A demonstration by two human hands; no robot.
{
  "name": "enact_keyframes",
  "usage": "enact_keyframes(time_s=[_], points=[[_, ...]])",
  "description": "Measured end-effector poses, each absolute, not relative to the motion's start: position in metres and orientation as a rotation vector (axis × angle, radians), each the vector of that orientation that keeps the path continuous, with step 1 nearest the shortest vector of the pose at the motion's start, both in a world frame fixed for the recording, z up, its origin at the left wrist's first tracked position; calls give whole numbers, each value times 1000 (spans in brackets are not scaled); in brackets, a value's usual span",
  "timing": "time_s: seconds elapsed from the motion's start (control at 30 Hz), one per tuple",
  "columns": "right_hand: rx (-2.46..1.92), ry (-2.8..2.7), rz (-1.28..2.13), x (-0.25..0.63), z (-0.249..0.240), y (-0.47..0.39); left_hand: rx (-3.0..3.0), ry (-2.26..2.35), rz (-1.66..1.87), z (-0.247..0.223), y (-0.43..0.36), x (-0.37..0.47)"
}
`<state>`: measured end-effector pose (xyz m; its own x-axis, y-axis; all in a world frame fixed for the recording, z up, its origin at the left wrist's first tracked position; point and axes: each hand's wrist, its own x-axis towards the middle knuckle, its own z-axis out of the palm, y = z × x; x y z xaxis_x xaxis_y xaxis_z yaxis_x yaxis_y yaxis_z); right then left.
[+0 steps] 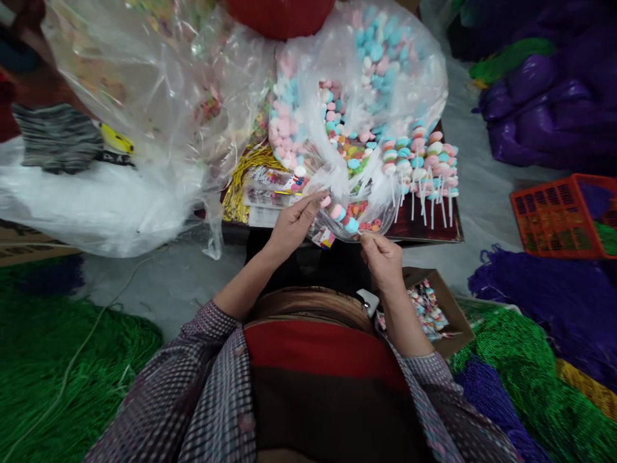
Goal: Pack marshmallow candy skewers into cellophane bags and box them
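Note:
Between my hands a candy skewer (341,215) of pink, white and blue pieces slants down to the right. My left hand (295,225) pinches its upper left end, where a pink piece shows at the fingertips. My right hand (384,258) is closed at the lower right end; the stick in its fingers is mostly hidden. Behind the skewer lies an open clear bag (385,206) with red and other colored gummies. Printed clear packets (267,196) and gold twist ties (241,186) are left of my left hand. A thin gold strip crosses the packets near my left fingers.
Finished candy skewers (427,161) lie at the table's right edge. Large bags of marshmallow-like candy (400,58) and gummies (207,96) fill the back. Another person's sleeve cuff (58,138) is at left. A carton (450,315) and an orange crate (544,218) stand at right.

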<state>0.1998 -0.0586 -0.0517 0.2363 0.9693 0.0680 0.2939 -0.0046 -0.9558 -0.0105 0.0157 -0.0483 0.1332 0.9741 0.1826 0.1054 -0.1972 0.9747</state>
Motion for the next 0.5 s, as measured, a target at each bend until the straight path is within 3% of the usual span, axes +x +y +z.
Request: enact_keyframes(time_s=[0.5], points=[[-1515, -1329, 825, 203, -19, -41, 1410, 1132, 1241, -59, 20, -9]])
